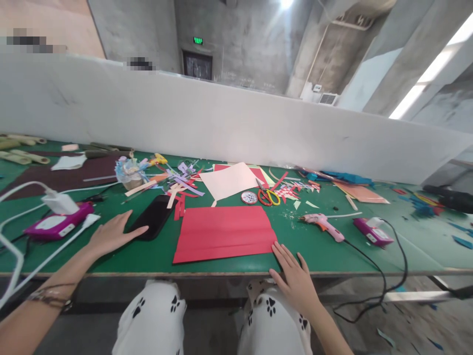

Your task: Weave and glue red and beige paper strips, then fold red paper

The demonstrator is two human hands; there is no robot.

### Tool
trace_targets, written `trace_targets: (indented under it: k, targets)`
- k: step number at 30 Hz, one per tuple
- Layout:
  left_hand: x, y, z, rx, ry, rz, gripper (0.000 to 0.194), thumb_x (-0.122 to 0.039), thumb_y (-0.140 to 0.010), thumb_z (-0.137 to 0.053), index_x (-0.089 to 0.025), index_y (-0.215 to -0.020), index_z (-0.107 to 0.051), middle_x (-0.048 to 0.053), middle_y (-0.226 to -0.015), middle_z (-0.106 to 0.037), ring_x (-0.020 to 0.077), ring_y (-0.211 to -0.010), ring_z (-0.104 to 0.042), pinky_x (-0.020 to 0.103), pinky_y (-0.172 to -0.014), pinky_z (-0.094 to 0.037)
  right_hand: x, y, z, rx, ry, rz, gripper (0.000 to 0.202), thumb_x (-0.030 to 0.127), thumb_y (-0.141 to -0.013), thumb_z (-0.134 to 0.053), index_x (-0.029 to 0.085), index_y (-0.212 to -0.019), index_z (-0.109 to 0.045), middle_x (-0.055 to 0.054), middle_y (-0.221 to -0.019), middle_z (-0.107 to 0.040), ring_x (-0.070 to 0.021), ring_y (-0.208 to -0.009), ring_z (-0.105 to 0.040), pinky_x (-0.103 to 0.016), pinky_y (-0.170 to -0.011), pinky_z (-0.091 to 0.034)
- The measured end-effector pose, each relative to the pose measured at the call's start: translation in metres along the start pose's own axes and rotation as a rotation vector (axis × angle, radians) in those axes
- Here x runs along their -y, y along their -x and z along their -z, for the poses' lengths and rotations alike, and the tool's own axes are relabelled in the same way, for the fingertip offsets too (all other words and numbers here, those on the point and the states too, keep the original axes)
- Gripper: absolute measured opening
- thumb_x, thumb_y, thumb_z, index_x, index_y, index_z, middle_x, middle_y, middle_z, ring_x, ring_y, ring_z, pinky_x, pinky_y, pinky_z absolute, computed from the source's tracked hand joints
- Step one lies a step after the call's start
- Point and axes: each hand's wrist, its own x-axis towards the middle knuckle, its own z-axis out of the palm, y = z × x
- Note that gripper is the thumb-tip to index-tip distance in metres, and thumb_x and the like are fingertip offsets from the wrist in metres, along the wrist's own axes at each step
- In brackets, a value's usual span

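A creased red sheet of paper (221, 229) lies flat near the table's front edge. My right hand (293, 271) rests at its lower right corner, fingers stretched out and fingertips on or right beside the paper. To the left, my left hand (113, 234) is spread beside a black phone (153, 219), thumb reaching to its near edge. Neither hand holds anything. Behind the red sheet are a pale pink sheet (229, 182), a small round tin or lid (249, 197) and scissors with red and yellow handles (269, 196).
A pink glue gun (323, 224) with a black cord lies at right, near a purple power strip (373, 231). Another purple power strip (61, 222) with white cables sits at left. Paper strips (183, 180) litter the middle. A white partition (236, 128) stands behind.
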Motion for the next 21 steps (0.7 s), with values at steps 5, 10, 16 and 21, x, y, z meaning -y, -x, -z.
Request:
trace_targets:
  k: [5,10,16,21]
  targets:
    - [0.0,-0.002,0.0,0.008,-0.006,-0.019,0.093,-0.071,-0.076,-0.025,0.0,-0.136,-0.023,0.023,-0.141,-0.027,0.0377,-0.127,-0.029,0.05,-0.095,-0.03,0.0,-0.001,0.0,0.013,0.001,-0.001,0.052,0.043,-0.089,-0.029,0.025,-0.138,-0.026,-0.004,-0.139,-0.036,-0.0191,-0.128,-0.033,-0.044,-0.102,-0.025]
    - [0.003,0.001,-0.002,-0.027,-0.007,-0.035,0.092,-0.072,-0.076,-0.026,-0.001,-0.135,-0.025,0.024,-0.14,-0.029,0.0394,-0.125,-0.031,0.054,-0.093,-0.03,-0.001,-0.001,0.001,0.021,-0.006,-0.001,0.052,0.043,-0.089,-0.029,0.024,-0.137,-0.027,-0.004,-0.139,-0.036,-0.0186,-0.128,-0.033,-0.044,-0.102,-0.024]
    - [-0.004,-0.001,0.006,-0.065,0.037,-0.034,0.086,-0.064,-0.08,-0.03,0.005,-0.131,-0.028,0.028,-0.136,-0.034,0.0415,-0.122,-0.034,0.054,-0.092,-0.032,0.01,-0.003,0.005,-0.021,-0.013,-0.032,0.054,0.044,-0.088,-0.032,0.024,-0.138,-0.027,-0.007,-0.139,-0.036,-0.024,-0.129,-0.029,-0.05,-0.101,-0.023]
    - [-0.08,0.032,0.001,-0.316,0.14,-0.301,0.065,-0.051,-0.087,-0.028,-0.002,-0.13,-0.032,0.02,-0.133,-0.04,0.0294,-0.124,-0.034,0.041,-0.102,-0.026,0.046,-0.023,0.017,-0.015,-0.101,0.083,0.054,0.041,-0.088,-0.034,0.026,-0.138,-0.025,-0.006,-0.143,-0.029,-0.0239,-0.131,-0.024,-0.048,-0.102,-0.023]
